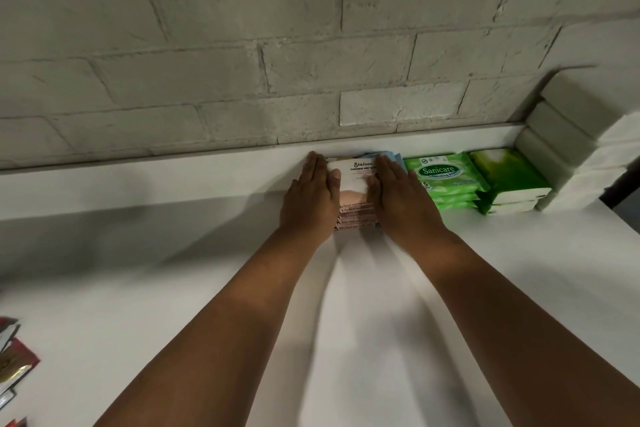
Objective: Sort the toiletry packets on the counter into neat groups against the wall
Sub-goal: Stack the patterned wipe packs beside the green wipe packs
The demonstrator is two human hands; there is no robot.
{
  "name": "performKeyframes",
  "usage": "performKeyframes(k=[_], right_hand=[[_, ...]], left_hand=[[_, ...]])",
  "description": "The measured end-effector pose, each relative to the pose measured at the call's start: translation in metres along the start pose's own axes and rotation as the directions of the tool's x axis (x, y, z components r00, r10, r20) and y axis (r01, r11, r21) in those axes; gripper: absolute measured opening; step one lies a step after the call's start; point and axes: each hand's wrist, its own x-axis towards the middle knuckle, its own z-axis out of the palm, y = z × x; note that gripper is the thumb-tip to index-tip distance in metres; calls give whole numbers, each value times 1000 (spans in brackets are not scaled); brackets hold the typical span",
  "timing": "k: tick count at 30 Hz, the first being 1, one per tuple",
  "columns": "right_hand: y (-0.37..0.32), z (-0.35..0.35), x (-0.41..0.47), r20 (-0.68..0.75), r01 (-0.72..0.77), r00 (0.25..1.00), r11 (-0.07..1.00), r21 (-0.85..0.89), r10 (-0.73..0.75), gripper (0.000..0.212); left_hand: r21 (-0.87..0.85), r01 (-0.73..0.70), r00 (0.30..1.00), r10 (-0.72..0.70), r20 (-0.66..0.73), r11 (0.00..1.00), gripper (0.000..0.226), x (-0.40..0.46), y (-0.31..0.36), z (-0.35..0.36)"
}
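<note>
Both hands flat, fingers straight and together, pressed on the two sides of a stack of white-and-pink wipe packets (pixel 353 198): left hand (pixel 311 196) on its left side, right hand (pixel 398 199) on its right. Stack on white tabletop (pixel 173 253), against brick wall (pixel 242 62). Just beside, green Sanicare packets (pixel 441 180), then darker green packs (pixel 509 180). Red sachets (pixel 14 357) far left.

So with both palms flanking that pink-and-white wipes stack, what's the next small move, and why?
Probably lift both hands away and reach for the loose red and gold sachets at the counter's left edge. The left hand and right hand lie flat against the pink-and-white wet-wipe packet stack, which already sits at the wall beside the green Sanicare wipe stack.
</note>
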Motion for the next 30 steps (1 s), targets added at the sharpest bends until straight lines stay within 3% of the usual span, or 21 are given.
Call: performKeyframes(k=[13,22,25,30], right_hand=[[-19,-28,-5,104,-22,994,997,-73,30,56],[-84,-41,-30,69,104,993,994,-44,-101,72],[-111,-30,-41,111,160,982,986,-42,-155,78],[-162,-19,-70,163,231,961,972,-38,-222,63]], left_hand=[[-43,10,999,-12,-33,999,53,-9,8,-29],[-2,85,994,-85,-69,996,46,-58,-14,-87],[47,114,984,-106,-142,992,45,-82,-37,-105],[59,127,969,-112,-221,990,41,-125,-77,-133]])
